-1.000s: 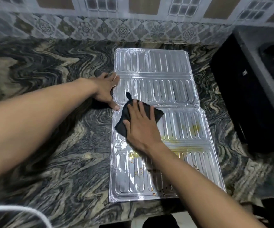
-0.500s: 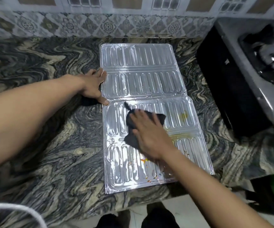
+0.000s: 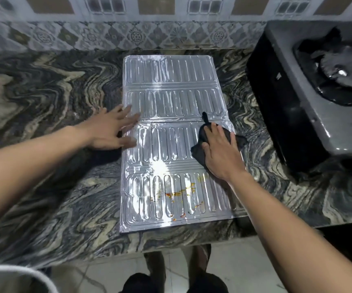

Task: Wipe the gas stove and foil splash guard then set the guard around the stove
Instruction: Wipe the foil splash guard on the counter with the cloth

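A foil splash guard [image 3: 171, 106] is laid flat on the marbled worktop [image 3: 44, 102], unfolded into ribbed panels that run from near the tiled wall [image 3: 128, 37] to the worktop's front edge. It lies to the left of the gas stove [image 3: 319, 102], near it but apart from it, with a strip of bare stone seen between the two.

The left hand [image 3: 109, 132] is set on the guard's left edge, about level with the fold between the panels. Its fingers [image 3: 128, 108] are spread and released, lying flat partly on the foil and partly on the stone (they are blurred, so finer detail cannot be told).

The right hand [image 3: 219, 153] is pressed palm-down on a black cloth [image 3: 198, 153] at the guard's right edge, just below the fold. Its fingers [image 3: 213, 130] are held straight on top of the cloth, nothing being clenched, and the cloth is bunched beneath them, with one corner sticking up toward the far panel and another spilling over the foil's edge onto the stone.

Orange-brown stains [image 3: 179, 193] are seen on the nearest panel, below the right hand. On the stove, a burner [image 3: 340, 72] is visible in its dark recess. Pale floor tiles [image 3: 245, 261] are seen below the worktop's edge.
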A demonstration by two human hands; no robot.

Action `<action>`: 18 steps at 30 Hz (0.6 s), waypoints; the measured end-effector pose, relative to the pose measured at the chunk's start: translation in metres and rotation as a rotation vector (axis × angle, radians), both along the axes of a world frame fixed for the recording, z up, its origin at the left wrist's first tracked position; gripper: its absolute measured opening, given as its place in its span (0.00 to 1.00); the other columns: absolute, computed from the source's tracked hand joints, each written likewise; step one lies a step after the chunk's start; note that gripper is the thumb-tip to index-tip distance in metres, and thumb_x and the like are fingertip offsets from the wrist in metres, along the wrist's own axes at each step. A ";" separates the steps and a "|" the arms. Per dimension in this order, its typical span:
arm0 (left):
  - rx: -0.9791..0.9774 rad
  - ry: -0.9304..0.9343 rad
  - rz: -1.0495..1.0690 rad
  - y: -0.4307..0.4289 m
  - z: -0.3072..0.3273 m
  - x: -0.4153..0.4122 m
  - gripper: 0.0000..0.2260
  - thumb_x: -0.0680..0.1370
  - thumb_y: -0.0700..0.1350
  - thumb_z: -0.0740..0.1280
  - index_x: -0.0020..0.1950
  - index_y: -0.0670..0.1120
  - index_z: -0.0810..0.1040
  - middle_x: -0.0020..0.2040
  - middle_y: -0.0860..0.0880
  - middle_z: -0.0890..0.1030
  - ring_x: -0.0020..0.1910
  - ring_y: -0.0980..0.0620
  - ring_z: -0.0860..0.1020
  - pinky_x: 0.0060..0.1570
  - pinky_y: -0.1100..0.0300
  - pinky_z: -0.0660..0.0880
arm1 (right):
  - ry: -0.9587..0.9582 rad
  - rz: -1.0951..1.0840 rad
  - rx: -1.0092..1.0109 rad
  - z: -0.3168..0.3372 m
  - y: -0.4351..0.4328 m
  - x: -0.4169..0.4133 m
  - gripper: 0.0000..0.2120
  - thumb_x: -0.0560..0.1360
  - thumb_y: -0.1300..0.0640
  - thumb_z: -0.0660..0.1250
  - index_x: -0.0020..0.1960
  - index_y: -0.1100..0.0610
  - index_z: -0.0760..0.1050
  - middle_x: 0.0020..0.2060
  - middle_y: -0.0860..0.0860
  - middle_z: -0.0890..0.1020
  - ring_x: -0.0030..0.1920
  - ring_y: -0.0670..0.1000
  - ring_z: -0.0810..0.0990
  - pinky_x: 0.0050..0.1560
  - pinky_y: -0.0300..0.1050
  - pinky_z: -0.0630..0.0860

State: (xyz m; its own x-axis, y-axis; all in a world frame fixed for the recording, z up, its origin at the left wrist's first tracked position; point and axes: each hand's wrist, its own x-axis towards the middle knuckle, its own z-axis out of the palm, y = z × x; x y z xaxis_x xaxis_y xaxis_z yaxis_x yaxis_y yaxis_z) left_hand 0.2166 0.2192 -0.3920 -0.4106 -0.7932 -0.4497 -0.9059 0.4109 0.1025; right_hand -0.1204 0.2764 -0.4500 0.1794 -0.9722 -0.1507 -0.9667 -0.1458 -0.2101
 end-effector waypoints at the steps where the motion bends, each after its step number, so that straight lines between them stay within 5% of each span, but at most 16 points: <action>1: 0.024 -0.010 0.012 0.010 0.000 0.000 0.51 0.63 0.83 0.52 0.78 0.62 0.36 0.77 0.53 0.33 0.79 0.49 0.39 0.76 0.38 0.47 | 0.002 0.010 -0.001 -0.001 -0.002 -0.001 0.26 0.84 0.48 0.43 0.81 0.55 0.48 0.80 0.53 0.50 0.80 0.51 0.44 0.78 0.57 0.40; 5: 0.082 -0.127 0.031 0.040 -0.007 -0.003 0.65 0.50 0.85 0.61 0.76 0.61 0.31 0.78 0.53 0.31 0.78 0.52 0.37 0.77 0.39 0.44 | 0.031 0.075 -0.004 -0.003 -0.014 -0.006 0.27 0.84 0.48 0.43 0.81 0.55 0.48 0.80 0.53 0.49 0.80 0.51 0.44 0.78 0.58 0.40; 11: 0.087 -0.155 0.055 0.044 -0.014 -0.006 0.67 0.49 0.85 0.62 0.76 0.60 0.30 0.77 0.53 0.30 0.79 0.50 0.37 0.75 0.38 0.40 | 0.075 0.093 0.035 0.000 -0.016 -0.011 0.26 0.84 0.48 0.43 0.81 0.54 0.47 0.80 0.58 0.44 0.79 0.56 0.38 0.77 0.58 0.38; 18: 0.069 -0.195 0.010 0.040 -0.016 -0.007 0.70 0.48 0.85 0.59 0.78 0.56 0.32 0.80 0.49 0.34 0.80 0.47 0.38 0.75 0.40 0.38 | 0.009 -0.040 0.026 0.007 0.070 -0.023 0.30 0.81 0.52 0.51 0.80 0.57 0.47 0.80 0.57 0.48 0.80 0.54 0.42 0.78 0.56 0.40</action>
State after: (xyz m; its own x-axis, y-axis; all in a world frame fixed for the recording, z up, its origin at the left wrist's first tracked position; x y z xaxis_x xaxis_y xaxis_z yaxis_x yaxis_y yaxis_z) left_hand 0.2095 0.2591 -0.4079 -0.3031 -0.7610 -0.5736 -0.9152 0.4002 -0.0473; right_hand -0.1430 0.3462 -0.4429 0.1386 -0.9742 -0.1779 -0.9735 -0.1011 -0.2049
